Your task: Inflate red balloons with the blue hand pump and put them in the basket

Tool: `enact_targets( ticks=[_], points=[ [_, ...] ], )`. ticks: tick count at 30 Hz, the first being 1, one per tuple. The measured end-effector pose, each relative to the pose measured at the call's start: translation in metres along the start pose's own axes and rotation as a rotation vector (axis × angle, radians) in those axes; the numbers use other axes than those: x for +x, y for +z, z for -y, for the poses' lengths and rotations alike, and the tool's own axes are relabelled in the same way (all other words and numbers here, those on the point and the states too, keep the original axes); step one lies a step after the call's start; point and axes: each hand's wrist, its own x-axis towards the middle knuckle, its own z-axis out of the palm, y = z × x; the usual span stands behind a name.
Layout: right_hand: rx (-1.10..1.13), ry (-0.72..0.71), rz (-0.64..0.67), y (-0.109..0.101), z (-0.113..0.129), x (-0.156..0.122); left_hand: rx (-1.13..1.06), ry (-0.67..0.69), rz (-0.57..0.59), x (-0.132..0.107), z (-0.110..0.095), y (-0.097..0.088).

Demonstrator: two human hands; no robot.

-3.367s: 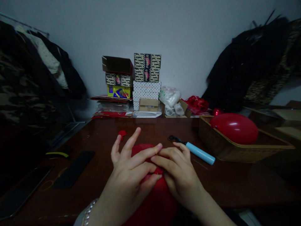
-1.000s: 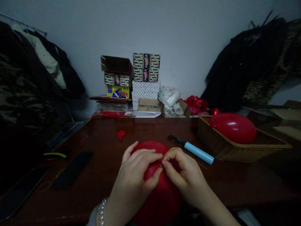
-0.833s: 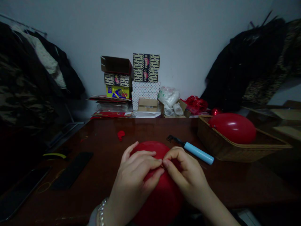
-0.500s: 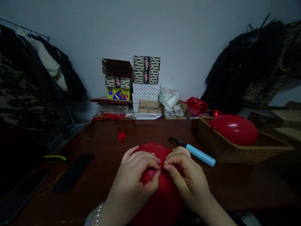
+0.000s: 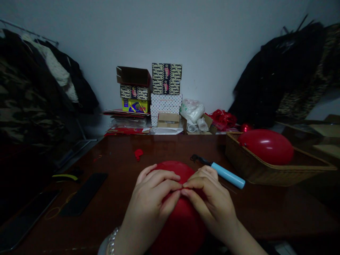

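Observation:
An inflated red balloon (image 5: 183,226) stands at the table's near edge, between my hands. My left hand (image 5: 152,198) is closed in a pinch at the balloon's neck, thumb against forefinger. From the other side, my right hand (image 5: 212,198) pinches at the same spot, its fingertips touching those of the left. The fingers hide the neck itself and whatever small piece is between them. Just beyond the right hand lies a light-blue hand pump (image 5: 228,175) with a black end.
A wicker basket (image 5: 252,173) on the right holds another red balloon (image 5: 267,146). A deflated red balloon (image 5: 138,153) lies mid-table. Rubber bands (image 5: 52,213), a black flat object (image 5: 83,194) and a phone (image 5: 29,219) are at left. Stacked boxes (image 5: 166,78) stand at the back.
The fingertips of both hands have come together at the balloon's neck. A small yellowish bit seen between them before is now hidden. The view has shifted slightly.

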Motion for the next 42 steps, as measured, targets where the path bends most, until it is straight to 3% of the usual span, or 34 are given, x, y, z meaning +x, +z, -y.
enact_targets(
  ticks=[5,12,16,18,23,34,42],
  points=[
    [-0.016,0.118,0.059,0.0,-0.007,-0.001,0.009,-0.081,-0.115,-0.001,0.022,-0.003],
    [0.05,0.298,0.051,-0.003,-0.035,-0.005,-0.252,-0.512,-0.483,-0.002,0.06,-0.002],
    [0.121,0.34,0.003,0.002,-0.058,-0.011,-0.417,-0.676,-0.67,-0.003,0.074,0.003],
    [0.166,0.419,0.066,0.005,-0.067,-0.016,-0.505,-0.722,-0.735,-0.002,0.079,0.006],
    [0.194,0.485,0.208,0.008,-0.072,-0.023,-0.709,-0.763,-0.833,-0.001,0.086,0.013],
    [0.186,0.482,0.109,0.008,-0.077,-0.027,-0.937,-0.669,-0.898,0.003,0.083,0.014],
    [0.173,0.479,0.09,0.004,-0.08,-0.028,-0.903,-0.629,-0.849,0.001,0.088,0.013]
  ],
)
